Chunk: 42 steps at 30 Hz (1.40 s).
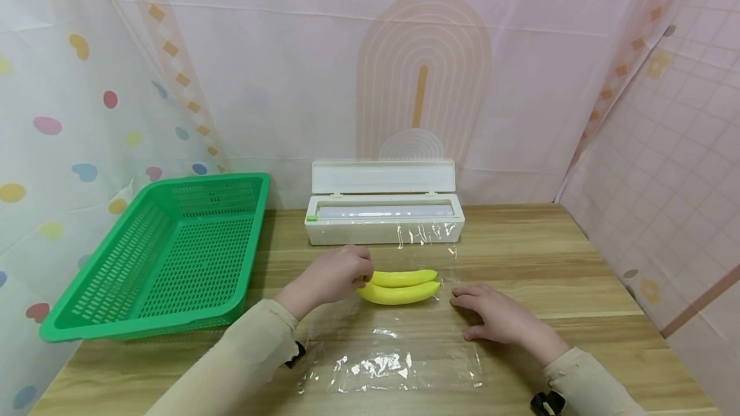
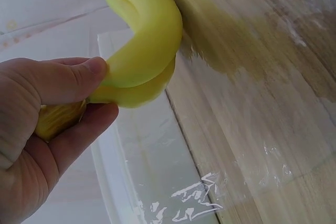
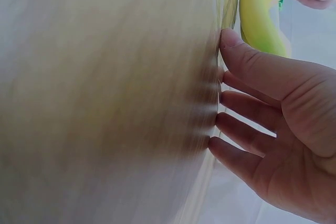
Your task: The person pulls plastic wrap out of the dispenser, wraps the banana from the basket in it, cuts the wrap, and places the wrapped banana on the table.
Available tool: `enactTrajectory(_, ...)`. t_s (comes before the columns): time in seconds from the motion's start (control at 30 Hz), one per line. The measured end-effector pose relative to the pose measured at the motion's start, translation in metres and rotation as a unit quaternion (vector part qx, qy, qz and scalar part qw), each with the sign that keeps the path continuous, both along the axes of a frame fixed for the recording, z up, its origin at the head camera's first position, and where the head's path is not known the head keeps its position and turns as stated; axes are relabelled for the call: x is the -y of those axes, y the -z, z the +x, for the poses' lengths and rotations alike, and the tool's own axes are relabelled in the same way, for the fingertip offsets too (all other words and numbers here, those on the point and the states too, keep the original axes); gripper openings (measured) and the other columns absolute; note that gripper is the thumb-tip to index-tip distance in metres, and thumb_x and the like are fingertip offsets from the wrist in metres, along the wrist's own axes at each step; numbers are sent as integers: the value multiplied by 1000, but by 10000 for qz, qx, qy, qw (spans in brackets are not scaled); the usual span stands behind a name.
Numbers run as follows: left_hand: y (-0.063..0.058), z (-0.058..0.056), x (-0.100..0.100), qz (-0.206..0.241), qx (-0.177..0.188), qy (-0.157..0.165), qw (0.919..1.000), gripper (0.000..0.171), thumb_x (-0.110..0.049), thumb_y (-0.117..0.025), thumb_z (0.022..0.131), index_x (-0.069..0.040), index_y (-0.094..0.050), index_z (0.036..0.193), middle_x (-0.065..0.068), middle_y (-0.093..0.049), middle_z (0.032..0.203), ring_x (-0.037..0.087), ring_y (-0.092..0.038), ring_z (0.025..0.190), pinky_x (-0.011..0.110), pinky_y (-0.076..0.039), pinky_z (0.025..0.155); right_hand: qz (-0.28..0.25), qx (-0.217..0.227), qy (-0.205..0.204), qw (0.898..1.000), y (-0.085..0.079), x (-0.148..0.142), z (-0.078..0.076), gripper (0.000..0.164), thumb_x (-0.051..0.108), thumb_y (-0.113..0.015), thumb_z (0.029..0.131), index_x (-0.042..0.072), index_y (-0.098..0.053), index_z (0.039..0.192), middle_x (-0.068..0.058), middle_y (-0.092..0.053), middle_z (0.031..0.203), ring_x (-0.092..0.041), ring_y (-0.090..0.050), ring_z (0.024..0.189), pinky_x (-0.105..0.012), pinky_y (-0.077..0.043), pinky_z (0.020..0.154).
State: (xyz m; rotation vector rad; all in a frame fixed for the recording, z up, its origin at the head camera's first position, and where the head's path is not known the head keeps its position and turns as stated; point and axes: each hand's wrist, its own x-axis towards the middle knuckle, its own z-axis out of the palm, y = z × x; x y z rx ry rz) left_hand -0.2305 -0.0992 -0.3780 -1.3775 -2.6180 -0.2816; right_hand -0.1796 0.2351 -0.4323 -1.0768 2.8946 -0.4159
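My left hand [image 1: 341, 273] pinches the stem end of a pair of joined yellow bananas [image 1: 399, 293]; in the left wrist view the thumb and fingers close round the brownish stem. The bananas lie over a sheet of clear plastic wrap [image 1: 381, 364] spread on the table, their tips toward the right. To the right of them, my right hand [image 1: 497, 314] rests with its fingertips on the tabletop, near the wrap's right edge, fingers spread and holding nothing. Behind the bananas, the wrap runs up to a white cling-film dispenser [image 1: 384, 231] with its lid raised.
A green plastic basket [image 1: 248, 262] with slotted walls stands at the left of the wooden table [image 1: 555, 255]. Patterned curtains [image 1: 277, 82] hang behind the table and along both sides.
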Motion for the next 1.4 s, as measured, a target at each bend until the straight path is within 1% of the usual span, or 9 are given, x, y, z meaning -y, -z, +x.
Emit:
enactTrajectory(0.2,0,-1,1,21,78,-4,10000,18,4,-79,77,-11,-68,77,-3,-59,82,13,-57,73,23,-51,65,-4,-7,-6,10000,0,0,0,57,25,-84,77,1,-64,126,-19,-58,134,-41,-54,121,-55,-43,101)
enactTrajectory(0.37,-1,-2,2,38,118,-73,9999,18,4,-79,77,-11,-69,78,-3,-60,83,12,-58,72,22,-51,64,-17,-14,-7,10000,1,-1,-1,57,24,-84,77,1,-65,125,-19,-58,134,-40,-54,121,-54,-43,101)
enactTrajectory(0.5,0,-2,2,19,90,-102,9999,18,3,-80,77,-11,-70,78,-3,-61,83,13,-59,74,23,-52,66,-21,-19,-1,10000,1,-1,-1,57,24,-84,77,1,-65,125,-19,-58,134,-40,-54,121,-55,-43,101)
enactTrajectory(0.77,1,-1,4,42,74,-60,9999,18,3,-80,76,-11,-69,77,-2,-61,83,14,-59,76,25,-53,69,-28,-49,-10,10000,2,-1,-1,57,24,-84,76,1,-65,125,-19,-58,133,-40,-54,121,-55,-43,101)
enactTrajectory(1.13,5,-3,10,121,241,-142,9995,19,2,-81,77,-12,-68,78,-4,-61,84,12,-58,76,24,-53,68,-24,-70,-30,10000,0,0,0,58,24,-84,76,1,-65,125,-19,-58,133,-41,-54,121,-55,-43,101)
enactTrajectory(1.27,6,-4,12,129,314,-129,9993,19,5,-79,76,-10,-71,84,-1,-63,88,15,-61,80,27,-54,72,-26,-57,-24,10000,0,0,0,58,24,-84,76,1,-64,125,-20,-58,134,-41,-54,121,-56,-42,101)
enactTrajectory(1.3,6,-4,13,124,334,-138,9993,19,5,-79,76,-9,-72,88,0,-64,90,17,-62,82,29,-55,75,-29,-53,-21,10000,0,0,0,58,24,-85,76,1,-64,125,-20,-58,134,-41,-54,120,-56,-43,101)
enactTrajectory(1.4,7,-5,14,163,459,-170,9987,29,8,-79,75,-5,-73,101,5,-67,101,22,-64,94,35,-55,84,-27,-51,-14,10000,0,0,0,58,24,-85,76,1,-64,125,-20,-58,134,-41,-54,121,-56,-42,101)
